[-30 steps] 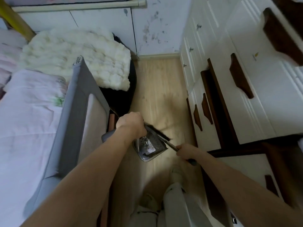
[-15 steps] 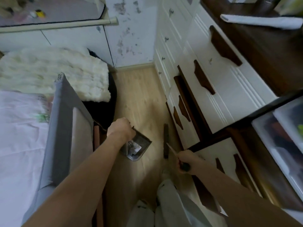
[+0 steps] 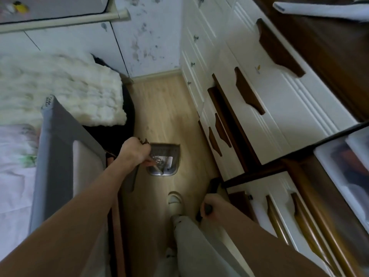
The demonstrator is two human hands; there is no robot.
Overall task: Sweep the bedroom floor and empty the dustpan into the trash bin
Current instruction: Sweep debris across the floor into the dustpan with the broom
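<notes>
My left hand grips the handle of a grey dustpan, which hangs just above the light wood floor between the bed and the drawers. Dust, a stick-like piece and a white paper scrap lie inside the pan. My right hand grips the dark handle of a small broom. Its dark head points toward the base of the drawer unit, apart from the pan. No trash bin is in view.
A bed with a grey side rail and a fluffy white blanket borders the left. White drawers with brown handles line the right, leaving a narrow floor strip. My foot in a pale slipper stands below the pan.
The broom has left the dustpan and swung right and back toward the drawers. My left hand has kept its grip, and the pan now faces squarely forward.
</notes>
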